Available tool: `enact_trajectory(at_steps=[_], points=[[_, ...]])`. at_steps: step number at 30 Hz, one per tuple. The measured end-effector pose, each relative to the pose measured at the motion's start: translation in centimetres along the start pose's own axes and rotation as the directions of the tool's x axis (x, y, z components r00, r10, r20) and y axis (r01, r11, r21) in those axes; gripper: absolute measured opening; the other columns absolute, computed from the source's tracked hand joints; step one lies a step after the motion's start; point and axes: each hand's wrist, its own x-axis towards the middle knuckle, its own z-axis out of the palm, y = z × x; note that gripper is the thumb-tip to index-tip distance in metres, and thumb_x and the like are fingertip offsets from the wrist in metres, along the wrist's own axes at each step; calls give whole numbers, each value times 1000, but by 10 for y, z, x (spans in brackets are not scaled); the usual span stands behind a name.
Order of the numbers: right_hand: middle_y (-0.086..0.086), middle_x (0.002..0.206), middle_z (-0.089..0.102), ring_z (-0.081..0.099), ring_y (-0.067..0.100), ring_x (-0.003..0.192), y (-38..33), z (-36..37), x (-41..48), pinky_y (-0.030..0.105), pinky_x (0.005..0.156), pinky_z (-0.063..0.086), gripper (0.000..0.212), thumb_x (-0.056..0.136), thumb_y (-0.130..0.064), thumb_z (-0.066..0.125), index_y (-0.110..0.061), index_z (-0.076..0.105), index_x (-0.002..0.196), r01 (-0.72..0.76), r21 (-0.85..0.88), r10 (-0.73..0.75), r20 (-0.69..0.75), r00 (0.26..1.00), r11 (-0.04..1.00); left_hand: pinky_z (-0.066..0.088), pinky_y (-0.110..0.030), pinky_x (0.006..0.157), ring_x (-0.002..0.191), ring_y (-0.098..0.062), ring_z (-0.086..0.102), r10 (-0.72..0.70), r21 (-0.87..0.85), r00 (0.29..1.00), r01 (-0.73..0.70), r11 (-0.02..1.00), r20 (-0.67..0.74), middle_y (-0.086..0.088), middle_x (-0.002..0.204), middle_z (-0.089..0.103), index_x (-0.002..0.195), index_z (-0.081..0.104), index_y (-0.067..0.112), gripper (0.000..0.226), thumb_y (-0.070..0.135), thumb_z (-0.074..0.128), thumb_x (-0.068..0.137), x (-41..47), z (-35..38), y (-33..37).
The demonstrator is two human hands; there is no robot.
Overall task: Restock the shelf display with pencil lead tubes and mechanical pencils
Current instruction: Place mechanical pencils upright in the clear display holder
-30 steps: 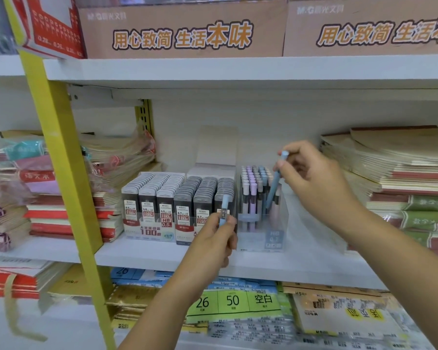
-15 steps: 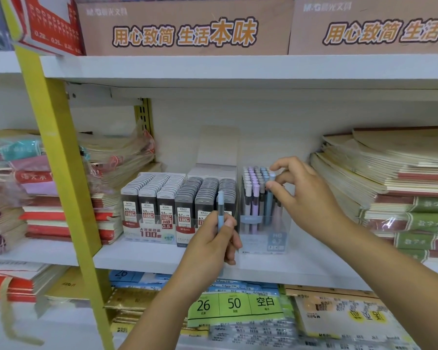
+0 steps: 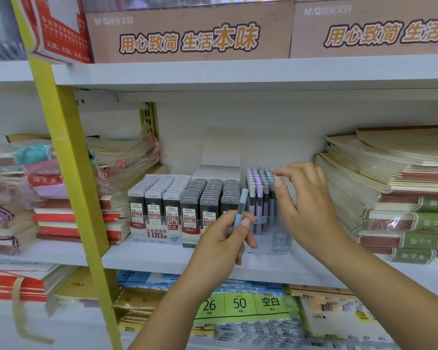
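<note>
Reader: White shop shelving fills the view, with cardboard cartons above and stacked exercise books at the right. Where are the task's goods?

Legend: Close rows of lead tubes stand on the middle board. Just beside them, to their right, a clear display box holds upright mechanical pencils in grey, lilac and pale blue. 1 further blue pencil is in the left hand, gripped low on its barrel between thumb and fingers.

Reader: And the right hand?

Legend: It hovers at the caps in the box, thumb and forefinger slightly apart. Blur prevents saying whether they nip a cap.

Reader: How should such stock handle?

Legend: Judged light, stiff and smooth. A slim plastic barrel probably slips in a loose hold, so take it mid-barrel and lower it vertically into a free slot. Tubes look hard, flat-sided and rectangular and are best gripped by the 2 broad faces. Thin box walls likely tip under side pressure.
</note>
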Motion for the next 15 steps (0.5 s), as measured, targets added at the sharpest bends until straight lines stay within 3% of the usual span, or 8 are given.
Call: enact_trajectory(at_steps=[2, 3, 6, 7, 10, 12, 14, 15], points=[[-19, 99, 55, 48, 6, 99, -15, -7, -8, 10, 83, 32, 23, 98, -30, 49, -24, 63, 115, 3, 194, -11, 41, 999, 981, 42, -22, 52, 54, -9, 44, 1, -23, 1000, 0, 1000, 21, 7, 70, 65, 99, 68, 35, 22, 28, 48, 105, 0, 2, 3], [-20, 97, 60, 52, 3, 97, -21, -9, -11, 9, 84, 36, 22, 97, -32, 51, -31, 62, 117, -71, 327, 31, 128, 991, 942, 40, -22, 51, 53, -9, 42, 3, -29, 999, -2, 1000, 36, 7, 69, 64, 98, 68, 33, 22, 28, 48, 105, 1, 3, 4], [-4, 92, 73, 68, 15, 92, -33, -14, -13, 31, 86, 53, 26, 92, -21, 62, -35, 62, 113, -339, 576, 111, 394, 912, 744, 37, -22, 50, 53, -10, 41, -2, -10, 997, 3, 1000, 75, 7, 69, 63, 94, 66, 27, 20, 27, 49, 105, 0, 7, 9], [-1, 89, 74, 70, 18, 89, -34, -16, -12, 34, 85, 55, 24, 91, -16, 64, -32, 64, 109, -365, 602, 131, 396, 909, 710, 40, -24, 53, 54, -10, 44, -2, 13, 998, 1, 1000, 68, 7, 69, 63, 94, 66, 27, 18, 28, 51, 104, 0, 9, 9], [-1, 87, 74, 71, 15, 85, -28, -31, -4, 21, 70, 55, 19, 89, -12, 64, -25, 62, 103, -306, 690, 215, 218, 952, 656, 51, -24, 71, 75, -1, 57, 82, 196, 992, -63, 979, -94, 21, 84, 62, 100, 68, 38, 8, 33, 66, 94, 0, 8, 6], [-2, 88, 73, 70, 10, 84, -19, -44, 5, 16, 67, 54, 19, 90, -15, 63, -28, 59, 104, -189, 674, 216, 45, 975, 714, 46, -24, 91, 105, -2, 51, 278, 528, 935, -124, 840, -222, 26, 106, 55, 117, 63, 38, 34, 47, 68, 85, 3, 2, 4], [-2, 87, 69, 68, 10, 85, -10, -51, 12, 18, 70, 54, 20, 90, -16, 64, -28, 58, 105, -86, 552, 136, -50, 989, 829, 35, -30, 109, 130, -10, 39, 447, 782, 878, -152, 604, -175, 13, 133, 50, 137, 53, 28, 66, 58, 65, 79, 9, -6, 5], [-5, 87, 68, 67, 9, 85, -7, -51, 14, 18, 72, 54, 20, 90, -16, 64, -27, 57, 105, -42, 459, 74, -52, 996, 887, 28, -37, 117, 140, -15, 31, 458, 851, 883, -158, 502, -106, 6, 145, 46, 144, 47, 25, 76, 62, 63, 79, 14, -9, 4]])
